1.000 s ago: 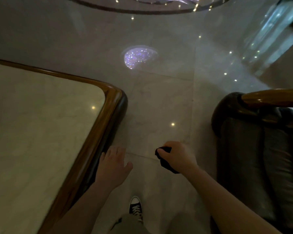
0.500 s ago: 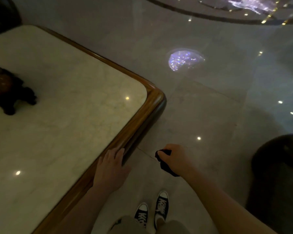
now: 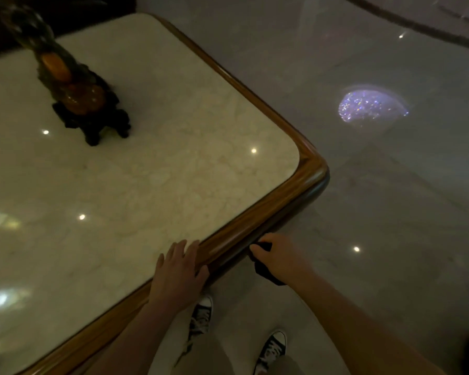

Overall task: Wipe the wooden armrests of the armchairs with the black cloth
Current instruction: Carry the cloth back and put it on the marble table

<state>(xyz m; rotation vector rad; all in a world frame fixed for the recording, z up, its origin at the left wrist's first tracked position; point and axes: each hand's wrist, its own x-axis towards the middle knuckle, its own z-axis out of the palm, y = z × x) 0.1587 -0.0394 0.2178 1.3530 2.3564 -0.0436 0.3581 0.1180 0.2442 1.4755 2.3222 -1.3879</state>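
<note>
Writing or brand marks cannot be read anywhere. Two hands show: the left hand [image 3: 179,269], fingers spread flat, rests on the wood rim of the marble surface [image 3: 257,220]; the right hand [image 3: 279,259], fingers closed, grips one black cloth [image 3: 263,269] just beside that rim. One dark figurine [image 3: 84,104] stands on the surface, more fully in view than half a second ago. Two sneakers [image 3: 201,315] stand on the floor [image 3: 390,212]. The armchair seen earlier is out of frame.
</note>
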